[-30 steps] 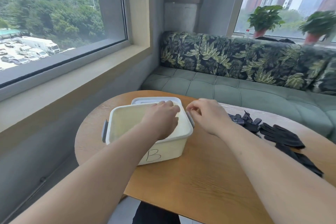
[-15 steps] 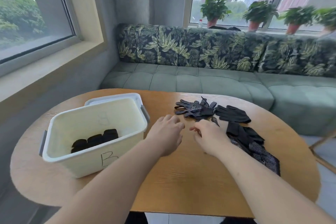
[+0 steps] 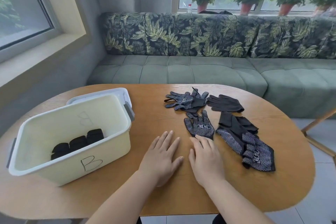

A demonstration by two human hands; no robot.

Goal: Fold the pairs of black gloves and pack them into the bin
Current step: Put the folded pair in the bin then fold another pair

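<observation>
Far left of my fingers: cream bin (image 3: pixel 109 160), marked "B" on the front wall, open-topped, near the table's left edge. Its lid (image 3: pixel 101 92) lies flat behind it, partly under its far wall. Three folded glove bundles (image 3: pixel 78 143) lie in a row on the bin floor, touching one another; the rest of the floor is bare.

Between the bin's right wall and my left hand (image 3: pixel 161 158): a strip of bare wooden table (image 3: pixel 163 196).

Left hand: palm down on the wood, fingers straight and slightly apart, holding nothing.

Right hand (image 3: pixel 205 160): just beside the left, a narrow gap between the thumbs. Palm down, fingers straight and slightly spread, nothing gripped. Fingertips reach the cuff edge of a dotted glove (image 3: pixel 199 125) that lies flat, fingers pointing away from me. Contact looks likely; pressure cannot be told.

Beyond my fingertips: an overlapped dotted pair (image 3: pixel 183 101), and right of it a plain black glove (image 3: pixel 225 103), the two touching.

Right of my right hand: a loose stack of gloves (image 3: pixel 251 143) running diagonally toward me, near the dotted glove but apart.

Bare wood lies all round the gloves out to the table's right and near edges.
</observation>
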